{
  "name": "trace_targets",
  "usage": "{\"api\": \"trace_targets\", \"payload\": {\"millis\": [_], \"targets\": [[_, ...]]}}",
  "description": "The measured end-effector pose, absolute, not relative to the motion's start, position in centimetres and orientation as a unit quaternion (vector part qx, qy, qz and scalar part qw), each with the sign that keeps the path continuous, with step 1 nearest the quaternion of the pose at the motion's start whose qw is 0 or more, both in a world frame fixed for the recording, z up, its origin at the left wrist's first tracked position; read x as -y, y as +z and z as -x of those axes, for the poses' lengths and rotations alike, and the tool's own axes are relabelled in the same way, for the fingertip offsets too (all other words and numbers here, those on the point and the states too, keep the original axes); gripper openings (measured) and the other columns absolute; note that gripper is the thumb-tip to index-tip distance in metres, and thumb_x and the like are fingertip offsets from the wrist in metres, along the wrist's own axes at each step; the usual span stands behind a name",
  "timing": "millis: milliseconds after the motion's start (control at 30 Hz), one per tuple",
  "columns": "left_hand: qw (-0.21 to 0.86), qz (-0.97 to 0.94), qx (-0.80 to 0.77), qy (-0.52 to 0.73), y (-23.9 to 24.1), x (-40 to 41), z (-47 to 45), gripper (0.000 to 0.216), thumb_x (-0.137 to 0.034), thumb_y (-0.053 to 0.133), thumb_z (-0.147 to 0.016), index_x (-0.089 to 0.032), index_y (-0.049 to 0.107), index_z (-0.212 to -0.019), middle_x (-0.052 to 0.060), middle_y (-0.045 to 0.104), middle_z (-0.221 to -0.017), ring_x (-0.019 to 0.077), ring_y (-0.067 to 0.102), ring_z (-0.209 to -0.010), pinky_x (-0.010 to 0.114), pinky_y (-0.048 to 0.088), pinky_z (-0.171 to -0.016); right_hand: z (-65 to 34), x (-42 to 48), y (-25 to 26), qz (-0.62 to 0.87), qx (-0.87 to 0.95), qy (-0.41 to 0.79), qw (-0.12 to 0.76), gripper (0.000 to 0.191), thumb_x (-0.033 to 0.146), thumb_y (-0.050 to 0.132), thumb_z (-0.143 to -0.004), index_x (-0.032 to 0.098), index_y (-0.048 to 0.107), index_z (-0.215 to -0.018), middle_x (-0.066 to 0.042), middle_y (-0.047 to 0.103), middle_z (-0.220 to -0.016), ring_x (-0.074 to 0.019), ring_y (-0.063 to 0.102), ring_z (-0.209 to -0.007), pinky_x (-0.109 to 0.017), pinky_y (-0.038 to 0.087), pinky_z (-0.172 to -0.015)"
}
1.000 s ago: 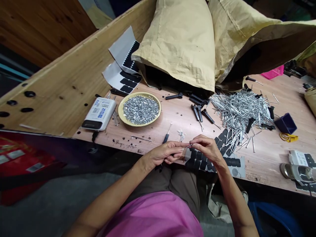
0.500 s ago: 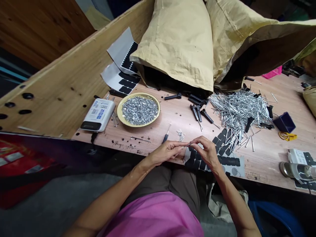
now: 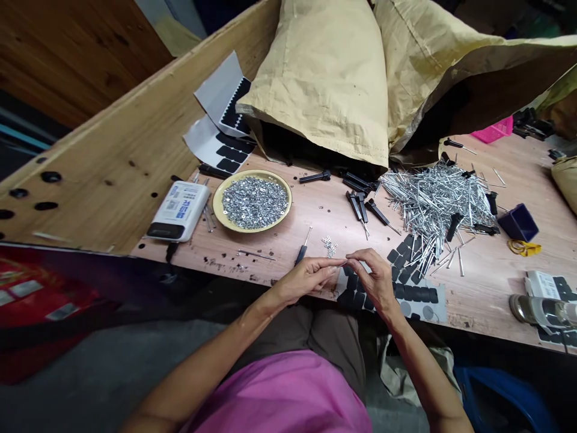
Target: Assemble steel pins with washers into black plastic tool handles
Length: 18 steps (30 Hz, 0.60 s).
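My left hand [image 3: 303, 280] and my right hand [image 3: 374, 278] meet over the front of the table, fingertips almost touching. Between them is a thin metal pin [image 3: 345, 263], pinched by both hands and mostly covered by the fingers. Just beyond the fingertips lies a small cluster of metal washers [image 3: 330, 246]. Left of it rests a black-handled piece with a metal shaft [image 3: 302, 252], its lower end close to my left hand. Under and beside my right hand is a sheet of black adhesive pads [image 3: 417, 293].
A yellow bowl [image 3: 218, 210] full of washers and a white box-shaped device [image 3: 179, 207] stand left. Loose metal pins [image 3: 439, 198] are heaped right, near black plastic pieces [image 3: 378, 211]. Large paper sacks [image 3: 329, 78] block the back. A glass jar [image 3: 523, 308] lies at the right edge.
Both hands stay in nearly the same place. My right fingertips have shifted slightly left, closer to my left fingertips, and less of the pin shows. The view has moved very slightly.
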<state>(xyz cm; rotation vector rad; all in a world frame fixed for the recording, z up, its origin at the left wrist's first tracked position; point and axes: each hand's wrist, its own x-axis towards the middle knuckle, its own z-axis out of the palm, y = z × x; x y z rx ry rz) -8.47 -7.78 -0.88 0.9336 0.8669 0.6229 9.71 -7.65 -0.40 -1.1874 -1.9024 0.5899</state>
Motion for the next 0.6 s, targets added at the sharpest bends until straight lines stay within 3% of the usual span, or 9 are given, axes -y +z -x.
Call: {"api": "trace_targets", "payload": {"millis": [200, 433, 600], "targets": [[0.773, -0.379, -0.402, 0.31, -1.0, 8.0, 7.9, 0.067, -0.052, 0.068, -0.068, -0.006, 0.061, -0.116, -0.011, 0.031, -0.052, 0.0026, 0.019, -0.043, 0.019, 0.014, -0.041, -8.9, 7.7, -0.4, 0.486, 0.737, 0.219, 0.416, 0.016, 0.027, 0.054, -0.09, 0.021, 0.065, -0.079, -0.003, 0.067, -0.073, -0.0162, 0.063, -0.072, -0.028, 0.051, -0.066], [0.792, -0.339, -0.395, 0.318, -1.2, 7.9, 8.1, 0.074, -0.055, 0.07, -0.066, -0.009, 0.057, -0.123, -0.011, 0.032, -0.054, 0.0009, 0.016, -0.04, 0.018, 0.011, -0.038, -8.3, 7.8, -0.2, 0.485, 0.707, 0.261, 0.444, 0.014, 0.022, 0.052, -0.091, 0.021, 0.066, -0.091, -0.003, 0.07, -0.08, -0.0156, 0.065, -0.078, -0.028, 0.051, -0.072], [0.803, -0.347, -0.37, 0.313, -0.9, 7.7, 8.1, 0.074, -0.054, 0.069, -0.068, -0.012, 0.056, -0.127, -0.011, 0.03, -0.053, 0.0007, 0.016, -0.041, 0.017, 0.011, -0.038, -8.0, 7.9, -0.6, 0.505, 0.71, 0.215, 0.44, 0.019, 0.024, 0.047, -0.093, 0.021, 0.065, -0.088, -0.004, 0.068, -0.08, -0.0164, 0.064, -0.077, -0.029, 0.052, -0.07]]}}
